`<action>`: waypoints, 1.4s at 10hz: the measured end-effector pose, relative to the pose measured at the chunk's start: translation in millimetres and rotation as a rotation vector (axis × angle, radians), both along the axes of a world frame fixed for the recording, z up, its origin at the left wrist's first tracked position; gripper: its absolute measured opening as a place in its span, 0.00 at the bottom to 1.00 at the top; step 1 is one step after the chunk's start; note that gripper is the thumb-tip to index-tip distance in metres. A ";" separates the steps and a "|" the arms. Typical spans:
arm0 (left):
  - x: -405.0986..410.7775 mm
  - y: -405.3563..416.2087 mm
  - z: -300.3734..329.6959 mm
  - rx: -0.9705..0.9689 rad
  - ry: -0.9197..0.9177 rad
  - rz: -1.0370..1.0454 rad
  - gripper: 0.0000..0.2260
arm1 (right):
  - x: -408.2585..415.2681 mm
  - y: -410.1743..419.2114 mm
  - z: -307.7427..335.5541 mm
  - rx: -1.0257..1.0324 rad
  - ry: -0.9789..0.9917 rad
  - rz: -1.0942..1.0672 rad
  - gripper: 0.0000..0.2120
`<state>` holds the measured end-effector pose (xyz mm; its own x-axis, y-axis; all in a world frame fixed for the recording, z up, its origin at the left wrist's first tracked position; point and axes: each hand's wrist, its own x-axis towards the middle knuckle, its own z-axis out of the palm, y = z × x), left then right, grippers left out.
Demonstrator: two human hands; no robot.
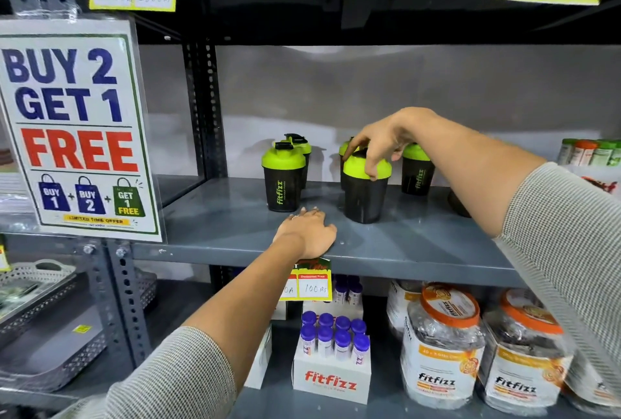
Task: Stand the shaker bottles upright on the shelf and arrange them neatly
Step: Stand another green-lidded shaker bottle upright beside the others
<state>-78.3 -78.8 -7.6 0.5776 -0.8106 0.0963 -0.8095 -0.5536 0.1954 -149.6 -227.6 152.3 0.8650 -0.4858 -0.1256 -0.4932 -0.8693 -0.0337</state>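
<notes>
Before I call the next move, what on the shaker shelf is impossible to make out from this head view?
- Dark object behind the right forearm: mostly hidden, upright or tipped unclear.
- Rear shaker behind the front shaker: covered by the right hand.
- Front shaker's cap: under the fingers.
- Price tag: left figure hidden by the left hand.

A: What do you wear on your arms?
B: Grey, fine-ribbed knit sleeves point(568, 217), both pushed back so your forearms are bare.
A: And on your hands?
B: Your left hand point(307, 234) carries a thin ring point(295, 216); your right hand point(379, 143) shows no glove.
</notes>
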 end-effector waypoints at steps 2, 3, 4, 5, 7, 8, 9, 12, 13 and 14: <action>0.9 -0.6 -0.8 -0.006 0.003 0.010 0.26 | -1.1 -8.3 -8.7 -0.057 -0.103 -0.045 0.34; 0.2 -1.2 -1.5 -0.007 0.011 0.016 0.26 | 1.9 -14.6 -19.3 0.016 -0.180 -0.061 0.31; 0.4 -1.4 -1.7 -0.015 0.018 0.018 0.26 | 4.8 -14.0 -29.2 0.141 -0.242 -0.083 0.34; 1.6 -1.4 -1.2 -0.010 0.017 0.017 0.26 | 4.5 -10.7 -29.4 0.196 -0.227 -0.080 0.36; 2.3 -1.5 -1.1 0.005 0.018 0.021 0.26 | -2.2 -3.8 -20.5 0.262 -0.093 -0.073 0.39; 0.3 -0.7 -1.4 0.005 0.016 0.021 0.26 | -1.8 -7.9 -16.1 0.123 -0.123 -0.052 0.40; 1.0 -0.9 -0.5 0.001 0.015 0.019 0.26 | 0.9 -9.1 -12.1 0.060 -0.224 -0.053 0.36; 3.2 -2.4 -2.3 0.001 0.009 0.017 0.27 | 21.5 -3.4 -25.5 -0.036 -0.303 -0.200 0.26; 4.2 -2.6 -2.8 -0.004 0.012 0.016 0.26 | 25.9 -3.5 -29.2 -0.053 -0.306 -0.223 0.31; 5.4 -2.9 -4.1 -0.014 0.012 0.013 0.26 | 27.2 -3.5 -32.6 -0.061 -0.304 -0.237 0.32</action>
